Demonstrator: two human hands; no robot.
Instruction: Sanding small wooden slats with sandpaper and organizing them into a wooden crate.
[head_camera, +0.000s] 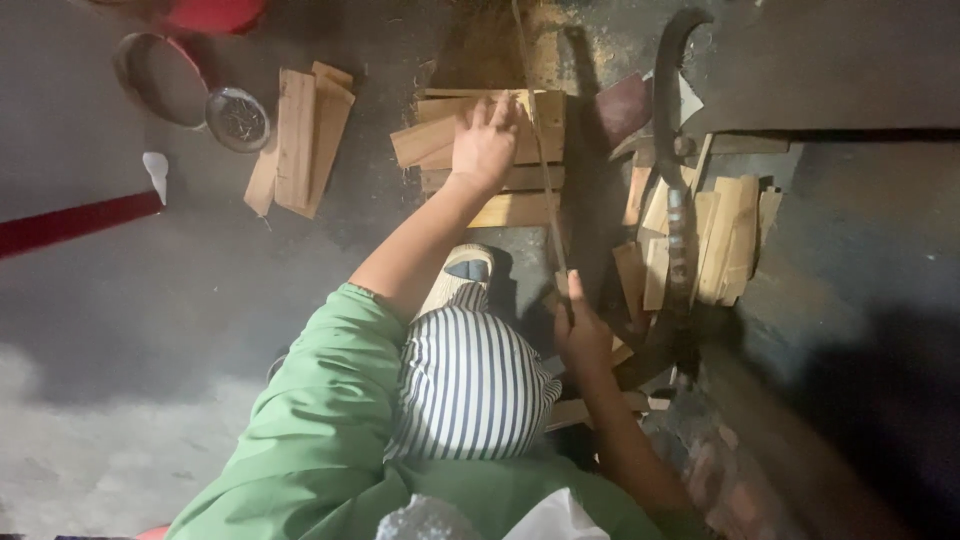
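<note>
Seen from above, a person in a green top and striped trousers crouches on a dark concrete floor (120, 300) strewn with sawdust and offcuts. Their left hand (485, 145) lies flat, fingers (500, 110) spread wide, on a loose stack of pale, flat wooden slats (520, 180) directly ahead, gripping nothing. Their right hand (582, 335), nearer the body, has its fingers closed around the lower end of a long, thin wooden strip (540, 150) that runs away from the person, crossing over the stack just beside the left hand. To the right stands a dark, curved metal blade (675, 170) fixed upright, with a second heap of short tan wooden pieces (715, 240) fanned out around and behind it. Farther left, well apart from both hands, a smaller bundle of similar slats (300, 140) rests on the floor next to a round metal sieve (238, 118) and a round red-rimmed pan (160, 80). A red bar (75, 222) lies at the left edge. One sandalled foot (462, 275) shows beneath the left forearm.
</note>
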